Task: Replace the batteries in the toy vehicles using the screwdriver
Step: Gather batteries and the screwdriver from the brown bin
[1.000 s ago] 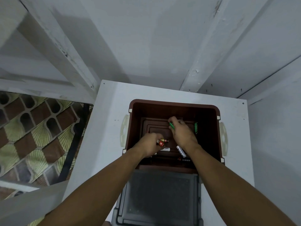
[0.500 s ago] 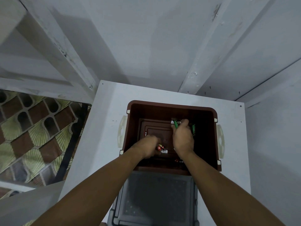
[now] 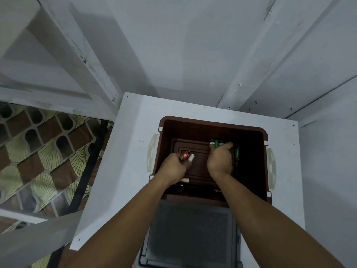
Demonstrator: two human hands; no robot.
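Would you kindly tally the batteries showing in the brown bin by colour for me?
Green batteries: 2, one in the right hand, one lying beside it.
Red battery: 1, in the left hand.
White batteries: 2, one in the left hand, one under its wrist.
Total: 5 plainly showing; the hands may hide more.

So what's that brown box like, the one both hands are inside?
The brown box looks like plastic, squarish with rounded corners, deep and open on top. Pale handles sit on its two sides. It stands upright on the white table, a grey container at its near edge. Loose batteries lie on its ribbed floor; the left hand and right hand reach inside, each holding some.
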